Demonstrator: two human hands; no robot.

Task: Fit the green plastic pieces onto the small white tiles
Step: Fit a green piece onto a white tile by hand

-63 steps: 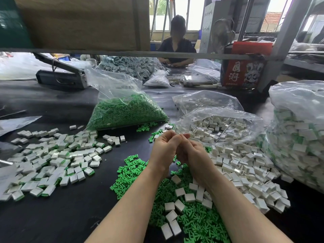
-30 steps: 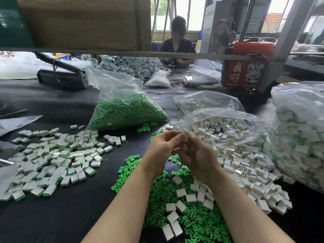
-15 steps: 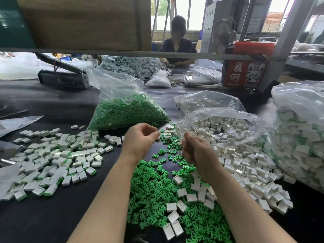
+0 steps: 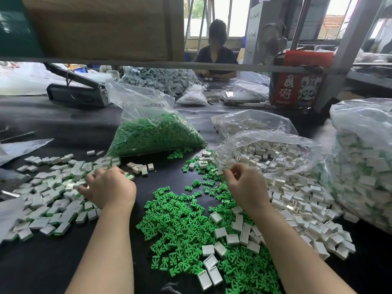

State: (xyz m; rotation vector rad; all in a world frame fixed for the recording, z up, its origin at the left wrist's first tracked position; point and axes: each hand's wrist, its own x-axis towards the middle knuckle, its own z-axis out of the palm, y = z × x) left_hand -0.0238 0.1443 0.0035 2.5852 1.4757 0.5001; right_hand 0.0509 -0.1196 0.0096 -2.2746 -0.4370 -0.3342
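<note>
Loose green plastic pieces (image 4: 180, 225) lie heaped on the black table between my forearms, with a few white tiles among them. Empty white tiles (image 4: 297, 200) spread to the right. Tiles fitted with green backs (image 4: 48, 200) form a pile at the left. My left hand (image 4: 108, 187) is over the right edge of that pile, thumb and fingers curled around a fitted tile (image 4: 76, 185). My right hand (image 4: 244, 183) is at the near lip of the open bag of white tiles (image 4: 265, 153), fingertips pinching a white tile (image 4: 220, 172).
A clear bag of green pieces (image 4: 157, 134) lies behind the heap. A large bag of fitted tiles (image 4: 364, 166) stands at the right. A metal shelf bar (image 4: 148, 64) crosses overhead, with a red box (image 4: 297, 88) and a grey tool (image 4: 78, 92) beyond. A person (image 4: 216, 52) sits opposite.
My hands were together at the centre working one tile. They have separated: the left hand swung left to the fitted pile, the right hand stayed at the white tiles by the bag.
</note>
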